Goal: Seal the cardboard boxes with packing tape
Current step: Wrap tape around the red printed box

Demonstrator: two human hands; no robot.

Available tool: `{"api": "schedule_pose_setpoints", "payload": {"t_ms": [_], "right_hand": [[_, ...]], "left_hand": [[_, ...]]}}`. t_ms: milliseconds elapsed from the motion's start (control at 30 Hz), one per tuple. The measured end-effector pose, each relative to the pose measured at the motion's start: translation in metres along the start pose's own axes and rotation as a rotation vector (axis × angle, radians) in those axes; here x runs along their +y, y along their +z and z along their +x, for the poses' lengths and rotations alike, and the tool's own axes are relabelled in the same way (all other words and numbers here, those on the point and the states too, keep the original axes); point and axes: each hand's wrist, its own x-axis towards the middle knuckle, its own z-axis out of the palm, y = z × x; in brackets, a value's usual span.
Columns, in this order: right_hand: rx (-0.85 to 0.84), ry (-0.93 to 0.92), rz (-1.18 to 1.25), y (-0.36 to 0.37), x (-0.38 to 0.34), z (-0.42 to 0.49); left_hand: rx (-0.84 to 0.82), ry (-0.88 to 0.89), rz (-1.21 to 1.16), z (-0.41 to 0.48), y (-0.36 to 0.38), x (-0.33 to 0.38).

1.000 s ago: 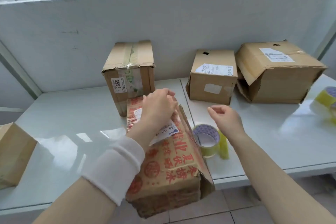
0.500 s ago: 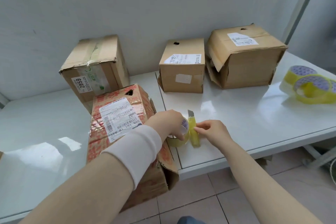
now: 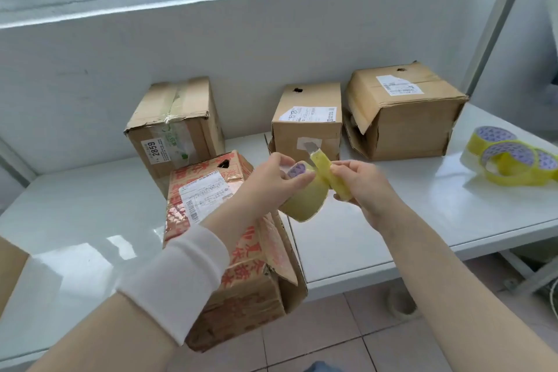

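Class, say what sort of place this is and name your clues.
Probably a parcel packing bench: labelled cardboard boxes on a white table, spare tape rolls, the left hand gripping a tape roll.

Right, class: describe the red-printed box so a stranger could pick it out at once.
Find the white table. At its front edge, overhanging it, sits the red-printed box. Unlike the plain brown boxes by the wall, it alone carries red lettering.

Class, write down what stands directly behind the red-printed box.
A brown box with a 2859 label stands behind the red-printed box. That box covers its lower front, so whether they touch cannot be seen.
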Motion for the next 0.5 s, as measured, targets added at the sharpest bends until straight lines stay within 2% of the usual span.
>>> {"api": "schedule_pose_setpoints", "payload": {"t_ms": [100, 267, 500], "right_hand": [[-0.024, -0.105, -0.080, 0.017, -0.022, -0.014], [-0.047, -0.229, -0.169, 0.043, -0.038, -0.033], [0.068, -0.369, -0.269, 0.064, -0.047, -0.048]], "left_hand": [[0.119, 0.018, -0.206, -0.020, -0.004, 0.001], [0.193, -0.029, -0.543, -0.046, -0.013, -0.004], [0.324, -0.043, -0.635, -0.058, -0.023, -0.001]]}}
